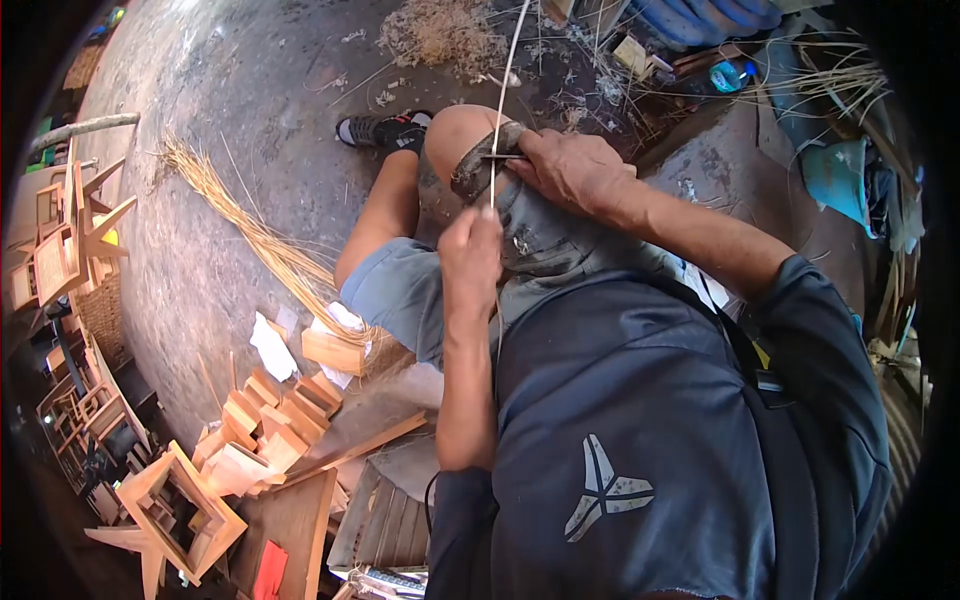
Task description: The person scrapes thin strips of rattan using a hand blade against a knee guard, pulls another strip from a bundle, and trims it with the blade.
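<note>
A long pale strip runs from the top edge down across the knee. My left hand is closed on this strip just below the knee, its fingers slightly blurred. A dark, worn pad lies on the thigh by the bare knee. Over the pad, my right hand grips a thin dark blade, which crosses the strip. The blade's handle is hidden by the fingers. Below my left hand, a thin length of strip hangs down along the shirt.
A bundle of long tan strips lies on the floor at left. Wooden blocks and a wooden frame are at lower left. Shavings lie at the top. A light-blue container and loose strips are at right.
</note>
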Available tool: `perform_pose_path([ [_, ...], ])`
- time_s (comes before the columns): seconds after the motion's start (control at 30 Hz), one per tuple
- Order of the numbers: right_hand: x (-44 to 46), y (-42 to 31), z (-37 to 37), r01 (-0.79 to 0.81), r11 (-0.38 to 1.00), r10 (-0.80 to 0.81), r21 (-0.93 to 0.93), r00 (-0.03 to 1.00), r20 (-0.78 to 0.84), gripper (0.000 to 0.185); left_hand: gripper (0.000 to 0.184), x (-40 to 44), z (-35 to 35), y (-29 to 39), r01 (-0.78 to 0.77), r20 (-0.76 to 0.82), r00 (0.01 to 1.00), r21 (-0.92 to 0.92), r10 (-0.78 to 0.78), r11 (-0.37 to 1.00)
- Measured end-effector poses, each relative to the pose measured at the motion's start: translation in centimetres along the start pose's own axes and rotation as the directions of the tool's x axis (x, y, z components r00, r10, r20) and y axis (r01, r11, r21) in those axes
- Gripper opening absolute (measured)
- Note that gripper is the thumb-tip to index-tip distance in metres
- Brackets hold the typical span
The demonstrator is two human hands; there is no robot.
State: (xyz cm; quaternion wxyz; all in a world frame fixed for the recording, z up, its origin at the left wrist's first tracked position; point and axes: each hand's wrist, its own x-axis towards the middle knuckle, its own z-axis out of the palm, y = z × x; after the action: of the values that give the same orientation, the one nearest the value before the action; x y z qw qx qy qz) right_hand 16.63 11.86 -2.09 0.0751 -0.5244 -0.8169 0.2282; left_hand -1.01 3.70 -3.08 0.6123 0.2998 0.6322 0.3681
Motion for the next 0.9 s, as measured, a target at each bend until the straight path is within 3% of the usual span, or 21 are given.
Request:
perform_pose_path([
  [0.03,0.2,-0.1,-0.3,-0.003,1.000,0.003,0.004,1.000,-0.002,0.032,0.029,-2.4,-0.7,0.8,0.087,0.007,0.996,-0.051,-0.087,0.995],
  [0.17,0.3,0.1,0.6,0.021,1.000,-0.021,0.019,1.000,-0.023,0.033,0.029,-10.4,-4.9,-1.1,0.126,-0.066,0.990,-0.012,-0.127,0.992],
  [0.3,0.2,-0.2,0.5,0.003,1.000,-0.003,0.030,1.000,-0.021,0.033,0.029,-17.9,-8.6,-2.6,0.369,-0.130,0.922,0.009,-0.364,0.930],
  [0.4,0.1,-0.6,0.1,-0.007,1.000,0.007,0.005,1.000,0.015,0.033,0.027,-19.5,-10.7,-5.2,0.316,-0.070,0.936,0.594,-0.344,0.740],
  [0.5,0.1,-0.8,-0.1,0.048,0.999,-0.048,-0.025,0.999,-0.013,0.033,0.030,-15.8,-10.6,-4.0,-0.085,0.085,0.996,0.939,0.016,0.334],
  [0.57,0.0,-0.9,0.2,0.058,0.998,-0.059,-0.027,0.998,-0.028,0.033,0.033,-10.6,-6.7,1.2,0.106,-0.127,0.992,0.797,-0.007,0.595],
  [0.63,-0.2,-0.9,0.0,0.067,0.997,-0.069,-0.038,0.996,-0.049,0.032,0.034,-5.4,-3.5,2.5,-0.142,-0.089,0.951,0.727,0.297,0.672],
  [0.7,-0.6,-1.2,-0.2,0.079,0.996,-0.082,-0.047,0.995,-0.065,0.032,0.034,-0.9,-0.1,4.1,-0.149,-0.067,0.957,0.724,0.284,0.673],
  [0.8,-0.5,-0.8,0.3,0.072,0.997,-0.074,-0.028,0.992,-0.103,0.031,0.033,2.5,2.0,4.1,-0.230,-0.029,0.886,0.839,0.463,0.493],
  [0.9,-0.6,-0.6,0.5,0.109,0.992,-0.116,-0.058,0.984,-0.138,0.030,0.033,2.1,0.9,2.5,-0.386,0.018,0.854,0.692,0.520,0.610],
])
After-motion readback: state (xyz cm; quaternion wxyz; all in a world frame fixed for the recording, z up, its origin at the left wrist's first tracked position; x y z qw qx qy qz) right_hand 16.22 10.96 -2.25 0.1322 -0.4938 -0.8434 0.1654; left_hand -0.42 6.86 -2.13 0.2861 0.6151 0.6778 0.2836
